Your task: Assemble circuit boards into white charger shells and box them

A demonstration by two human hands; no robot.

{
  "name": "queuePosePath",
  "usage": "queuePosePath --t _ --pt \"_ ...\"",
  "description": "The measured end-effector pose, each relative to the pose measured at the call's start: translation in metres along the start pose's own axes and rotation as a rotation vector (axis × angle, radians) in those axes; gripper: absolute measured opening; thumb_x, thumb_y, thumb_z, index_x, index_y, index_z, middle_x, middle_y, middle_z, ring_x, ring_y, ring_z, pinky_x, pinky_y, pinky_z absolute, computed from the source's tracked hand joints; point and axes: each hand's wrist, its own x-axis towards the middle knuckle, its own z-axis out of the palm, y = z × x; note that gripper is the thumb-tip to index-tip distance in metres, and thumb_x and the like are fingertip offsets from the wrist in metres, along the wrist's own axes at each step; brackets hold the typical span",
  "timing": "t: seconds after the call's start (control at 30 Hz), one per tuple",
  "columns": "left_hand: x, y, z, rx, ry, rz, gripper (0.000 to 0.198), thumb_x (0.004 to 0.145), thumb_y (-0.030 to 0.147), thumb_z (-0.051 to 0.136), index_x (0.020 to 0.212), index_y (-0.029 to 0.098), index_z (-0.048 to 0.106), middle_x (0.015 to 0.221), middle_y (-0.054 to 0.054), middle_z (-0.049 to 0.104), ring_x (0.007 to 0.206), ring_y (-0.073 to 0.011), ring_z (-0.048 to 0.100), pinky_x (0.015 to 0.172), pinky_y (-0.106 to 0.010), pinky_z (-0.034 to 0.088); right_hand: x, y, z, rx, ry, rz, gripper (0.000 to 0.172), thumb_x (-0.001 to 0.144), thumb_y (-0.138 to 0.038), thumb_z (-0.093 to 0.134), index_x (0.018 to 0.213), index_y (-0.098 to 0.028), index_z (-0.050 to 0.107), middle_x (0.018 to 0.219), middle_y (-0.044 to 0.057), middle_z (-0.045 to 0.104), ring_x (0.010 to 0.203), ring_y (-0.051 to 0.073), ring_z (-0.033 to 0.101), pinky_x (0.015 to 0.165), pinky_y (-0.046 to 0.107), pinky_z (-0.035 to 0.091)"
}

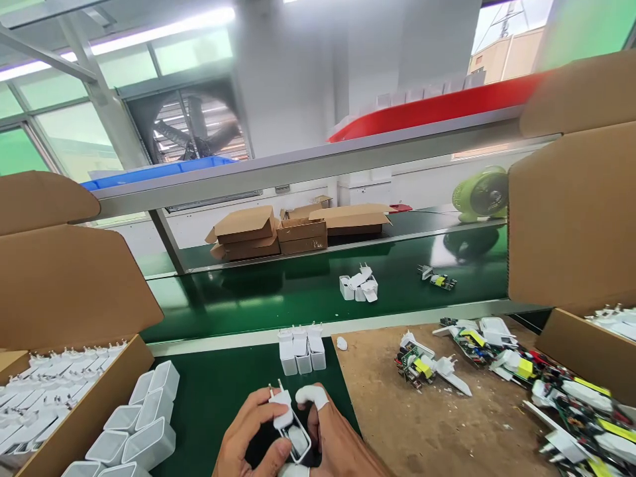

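Note:
At the bottom centre, a white plug adapter with two metal pins is held between both hands, its casing open toward me and parts showing inside. The fingers and thumb of my left hand grip its left side. Bent around the right side is my right hand, with a white cover on one finger. Just beyond the hands stand several white adapters in a row, pins up. To the left, empty white casings are grouped on the green surface.
An open carton of white adapters stands left, another carton right. Circuit boards with yellow tape pile on a brown board. More casings sit on the green belt, below a shelf.

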Motion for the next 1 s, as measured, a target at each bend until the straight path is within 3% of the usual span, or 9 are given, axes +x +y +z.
queuePosePath --t 0.1,0.3,0.4,0.5,0.7,0.77,0.87,0.93,1.0 --pt "0.002 0.004 0.003 0.104 0.037 0.098 0.022 0.096 0.037 0.076 0.116 0.028 0.079 0.128 -0.013 0.076 0.113 -0.0317 0.078 0.095 -0.041 0.067 0.002 0.005 0.005 0.071 -0.087 0.038 0.073 0.069 -0.025 0.084 0.135 -0.026 0.053 0.117 0.009 0.074 0.099 0.028 0.075 0.080 0.033 0.059" --pt "0.005 0.011 -0.003 0.130 -0.018 0.302 0.037 0.093 0.023 0.079 0.129 0.029 0.072 0.133 -0.017 0.074 0.116 -0.0342 0.075 0.094 -0.049 0.067 0.001 0.011 0.008 0.111 -0.172 -0.021 0.059 0.076 -0.020 0.073 0.134 -0.024 0.060 0.121 0.010 0.074 0.107 0.029 0.073 0.088 0.038 0.060" --pt "0.007 0.008 -0.008 0.127 -0.083 0.331 0.044 0.093 0.024 0.080 0.135 0.030 0.070 0.134 -0.016 0.075 0.118 -0.0352 0.075 0.097 -0.052 0.066 0.002 0.007 0.005 0.148 -0.166 -0.068 0.069 0.075 -0.018 0.074 0.142 -0.023 0.056 0.137 0.013 0.069 0.123 0.031 0.068 0.100 0.041 0.057" --pt "0.004 0.006 -0.007 0.145 -0.159 0.335 0.052 0.093 0.029 0.081 0.142 0.032 0.066 0.141 -0.017 0.072 0.128 -0.0362 0.070 0.105 -0.053 0.061 0.004 0.002 0.003 0.194 -0.163 -0.096 0.073 0.073 -0.017 0.075 0.143 -0.021 0.055 0.139 0.013 0.068 0.124 0.031 0.067 0.103 0.039 0.056" --pt "0.009 0.008 -0.011 0.159 -0.120 0.069 0.022 0.089 0.041 0.082 0.104 0.025 0.076 0.125 -0.013 0.077 0.107 -0.0284 0.078 0.092 -0.035 0.066 -0.008 0.010 0.007 0.097 -0.124 0.003 0.065 0.073 -0.011 0.071 0.135 -0.024 0.059 0.134 0.012 0.069 0.116 0.028 0.071 0.091 0.034 0.057" --pt "0.024 0.004 -0.022 0.184 -0.113 -0.086 0.022 0.089 0.038 0.080 0.104 0.025 0.071 0.122 -0.010 0.078 0.104 -0.0272 0.078 0.092 -0.037 0.065 -0.012 0.017 0.007 0.060 -0.083 -0.027 0.049 0.076 -0.014 0.071 0.124 -0.025 0.064 0.139 0.013 0.067 0.116 0.027 0.071 0.086 0.031 0.057" --pt "0.053 -0.006 -0.035 0.148 -0.050 -0.323 0.032 0.088 0.038 0.076 0.113 0.025 0.061 0.121 -0.009 0.075 0.101 -0.0270 0.075 0.096 -0.046 0.062 -0.009 0.024 0.009 -0.002 -0.116 -0.111 0.028 0.080 -0.019 0.072 0.106 -0.025 0.067 0.127 0.009 0.070 0.094 0.022 0.074 0.071 0.027 0.054" --pt "0.068 -0.014 -0.036 0.094 -0.040 -0.376 0.041 0.087 0.041 0.075 0.118 0.024 0.056 0.120 -0.010 0.074 0.108 -0.0281 0.073 0.099 -0.048 0.059 -0.001 0.028 0.015 -0.082 -0.147 -0.151 0.027 0.077 -0.020 0.075 0.102 -0.024 0.067 0.114 0.006 0.072 0.078 0.019 0.072 0.060 0.026 0.049" --pt "0.080 -0.020 -0.031 0.045 -0.063 -0.361 0.043 0.088 0.046 0.074 0.119 0.024 0.053 0.121 -0.011 0.073 0.116 -0.0282 0.070 0.098 -0.045 0.060 0.009 0.031 0.025 -0.166 -0.152 -0.174 0.026 0.076 -0.016 0.073 0.100 -0.022 0.068 0.111 0.007 0.073 0.074 0.020 0.072 0.055 0.026 0.046"
